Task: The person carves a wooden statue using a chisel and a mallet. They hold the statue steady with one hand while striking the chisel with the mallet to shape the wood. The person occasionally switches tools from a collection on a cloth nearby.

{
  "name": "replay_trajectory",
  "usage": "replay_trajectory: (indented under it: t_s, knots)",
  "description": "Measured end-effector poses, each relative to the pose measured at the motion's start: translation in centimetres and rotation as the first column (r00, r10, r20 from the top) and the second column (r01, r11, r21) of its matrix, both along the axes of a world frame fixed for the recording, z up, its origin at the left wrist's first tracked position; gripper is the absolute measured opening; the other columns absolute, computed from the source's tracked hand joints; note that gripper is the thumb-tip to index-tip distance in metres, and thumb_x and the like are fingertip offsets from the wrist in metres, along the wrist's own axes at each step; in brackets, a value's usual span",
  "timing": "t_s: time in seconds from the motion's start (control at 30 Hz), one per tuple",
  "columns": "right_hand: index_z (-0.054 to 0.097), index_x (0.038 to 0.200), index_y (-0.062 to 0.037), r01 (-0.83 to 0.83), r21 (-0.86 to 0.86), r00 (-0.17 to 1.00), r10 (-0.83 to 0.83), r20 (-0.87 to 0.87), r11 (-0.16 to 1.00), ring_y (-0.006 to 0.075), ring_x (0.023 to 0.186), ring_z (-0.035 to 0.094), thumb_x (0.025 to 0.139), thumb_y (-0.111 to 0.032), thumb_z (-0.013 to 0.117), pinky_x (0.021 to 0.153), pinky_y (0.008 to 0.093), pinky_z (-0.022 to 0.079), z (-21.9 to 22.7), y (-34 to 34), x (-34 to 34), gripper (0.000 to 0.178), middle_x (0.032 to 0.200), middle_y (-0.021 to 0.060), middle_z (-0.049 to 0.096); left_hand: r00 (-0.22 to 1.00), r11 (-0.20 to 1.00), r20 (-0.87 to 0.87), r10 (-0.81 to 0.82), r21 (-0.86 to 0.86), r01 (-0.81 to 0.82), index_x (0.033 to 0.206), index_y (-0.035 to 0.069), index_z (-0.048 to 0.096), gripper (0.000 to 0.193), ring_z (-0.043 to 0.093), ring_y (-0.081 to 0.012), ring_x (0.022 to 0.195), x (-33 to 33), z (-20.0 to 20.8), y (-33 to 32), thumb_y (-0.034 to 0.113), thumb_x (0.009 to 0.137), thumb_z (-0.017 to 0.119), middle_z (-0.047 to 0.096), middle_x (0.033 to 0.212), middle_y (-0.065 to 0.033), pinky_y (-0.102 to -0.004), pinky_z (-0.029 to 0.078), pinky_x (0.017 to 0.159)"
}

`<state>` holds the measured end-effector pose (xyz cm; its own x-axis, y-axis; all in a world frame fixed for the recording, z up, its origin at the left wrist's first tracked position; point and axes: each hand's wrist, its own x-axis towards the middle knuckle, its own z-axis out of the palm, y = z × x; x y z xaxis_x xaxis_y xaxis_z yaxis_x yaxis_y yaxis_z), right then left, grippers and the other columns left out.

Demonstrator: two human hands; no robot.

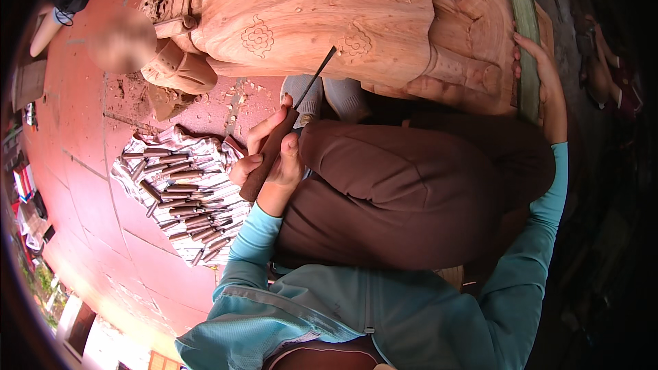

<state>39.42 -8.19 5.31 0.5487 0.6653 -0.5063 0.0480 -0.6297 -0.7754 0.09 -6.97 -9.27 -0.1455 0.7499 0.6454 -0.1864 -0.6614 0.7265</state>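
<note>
My left hand (pixel 284 170) is closed around the brown handle of a carving chisel (pixel 273 153). Its thin dark blade points up and away, with the tip in front of the carved wooden statue (pixel 315 0). Whether the tip touches the wood I cannot tell. The statue lies on its side across the far part of the view, its robe marked with two cloud-like motifs. At the right, my right hand (pixel 546 72) grips the pale greenish edge strip (pixel 526 34) of the statue's base, fingertips showing on the near side of it.
Left of my knees, a striped cloth (pixel 147 195) holds several brown-handled chisels (pixel 185 202) on the red tiled floor (pixel 89 192). Wood shavings (pixel 240 99) are scattered below the statue. Another person's arm (pixel 46 33) shows at the upper left. My bent legs (pixel 404 192) fill the middle.
</note>
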Motion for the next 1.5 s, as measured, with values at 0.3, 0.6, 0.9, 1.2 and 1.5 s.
replay_trajectory:
  t_s: [0.3, 0.6, 0.9, 1.2, 1.5]
  knots:
    - [0.053, 0.099, -0.0072, -0.017, -0.006, 1.000, 0.017, 0.010, 1.000, 0.0107, 0.049, 0.049, 0.079, -0.028, 0.069, 0.043, 0.0232, 0.038, -0.2, -0.1, 0.5, 0.033, 0.067, 0.0015, 0.050, 0.996, 0.996, -0.007, -0.094, 0.005, 0.094, 0.104, -0.004, 0.037, 0.031, 0.057, -0.0426, 0.107, 0.1, -0.9, -0.8, 0.011, 0.089, 0.060, 0.052, 0.108, -0.0219, -0.0500, 0.048, 0.093]
    - [0.055, 0.104, -0.0070, -0.021, -0.010, 1.000, 0.021, 0.023, 1.000, 0.0098, 0.048, 0.047, 0.079, -0.029, 0.069, 0.042, 0.0224, 0.038, -0.1, 0.1, -0.1, 0.036, 0.067, 0.0008, 0.050, 0.994, 0.998, 0.096, -0.054, 0.037, 0.051, 0.111, 0.002, 0.036, 0.034, 0.059, -0.0418, 0.102, 0.5, -2.7, -0.3, 0.014, 0.089, 0.060, 0.052, 0.106, -0.0220, -0.0521, 0.049, 0.091]
    - [0.052, 0.102, -0.0082, -0.015, 0.002, 1.000, 0.015, -0.006, 1.000, 0.0099, 0.048, 0.048, 0.079, -0.028, 0.069, 0.042, 0.0224, 0.038, 0.0, 0.0, 0.0, 0.035, 0.068, 0.0008, 0.050, 0.999, 0.998, 0.010, -0.054, 0.019, 0.054, 0.110, 0.020, 0.018, 0.039, 0.060, -0.0407, 0.097, -0.5, -0.1, 0.0, 0.010, 0.093, 0.052, 0.052, 0.108, -0.0235, -0.0578, 0.051, 0.084]
    - [0.052, 0.102, -0.0074, -0.018, 0.014, 1.000, 0.018, 0.000, 1.000, 0.0101, 0.047, 0.048, 0.079, -0.027, 0.068, 0.042, 0.0229, 0.039, 0.0, -0.1, 0.0, 0.034, 0.068, 0.0016, 0.050, 0.997, 0.998, 0.057, -0.056, -0.001, 0.056, 0.098, 0.015, 0.020, 0.036, 0.058, -0.0457, 0.101, 0.4, 0.0, -0.1, 0.006, 0.091, 0.055, 0.051, 0.108, -0.0269, -0.0548, 0.051, 0.087]
    - [0.053, 0.103, -0.0078, -0.021, 0.000, 1.000, 0.021, 0.007, 1.000, 0.0107, 0.047, 0.048, 0.079, -0.028, 0.068, 0.041, 0.0231, 0.038, -0.2, 0.1, 0.2, 0.035, 0.067, 0.0015, 0.050, 0.995, 0.994, 0.010, -0.095, -0.053, 0.096, 0.106, 0.016, 0.023, 0.037, 0.057, -0.0452, 0.103, -0.2, -2.3, -0.3, 0.006, 0.091, 0.055, 0.051, 0.109, -0.0258, -0.0577, 0.047, 0.091]
